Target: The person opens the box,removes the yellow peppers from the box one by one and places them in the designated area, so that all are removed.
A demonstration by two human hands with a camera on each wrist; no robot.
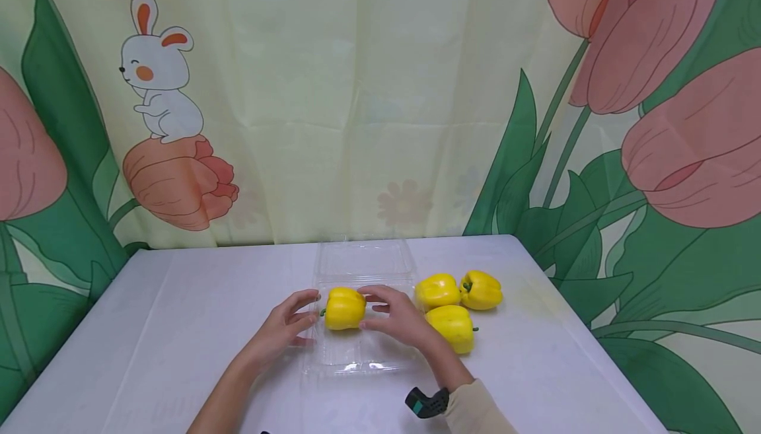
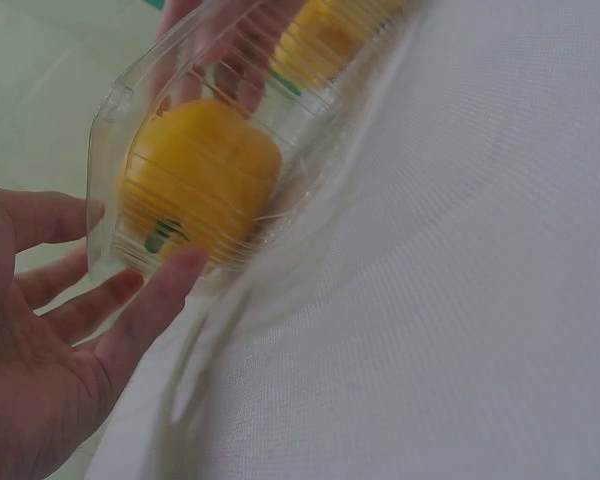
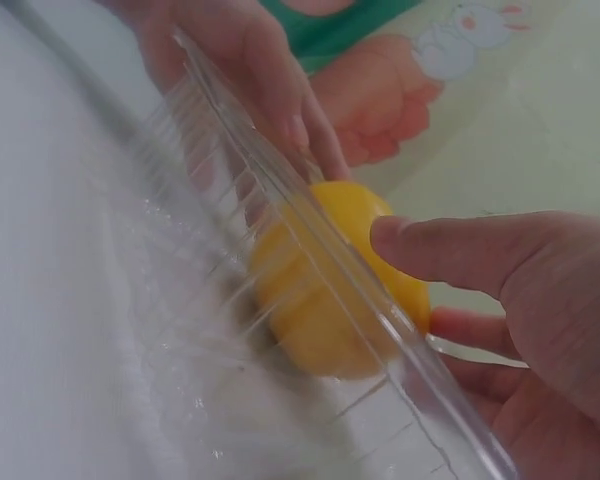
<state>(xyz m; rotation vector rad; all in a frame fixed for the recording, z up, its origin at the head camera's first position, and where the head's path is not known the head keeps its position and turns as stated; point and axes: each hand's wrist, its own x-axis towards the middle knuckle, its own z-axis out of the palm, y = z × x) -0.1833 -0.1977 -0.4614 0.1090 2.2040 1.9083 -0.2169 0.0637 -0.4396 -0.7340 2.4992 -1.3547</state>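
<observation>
A yellow bell pepper [image 1: 345,308] lies on its side in the base of a clear plastic clamshell box [image 1: 341,357], its green stem [image 2: 164,236] toward my left hand. My right hand [image 1: 395,315] holds the pepper by its blunt end, thumb and fingertips against it on either side. At the left wall of the box is my left hand [image 1: 285,325], fingers spread and loosely bent. In the left wrist view, its fingertips are right at the clear wall beside the stem, with nothing in the palm.
Right of the box are three more yellow bell peppers: one at the near side [image 1: 452,328], one behind it [image 1: 436,290] and one farther right [image 1: 481,290]. The raised clear lid [image 1: 364,261] extends toward the printed curtain [image 1: 297,123] behind the white-covered table [image 1: 178,315].
</observation>
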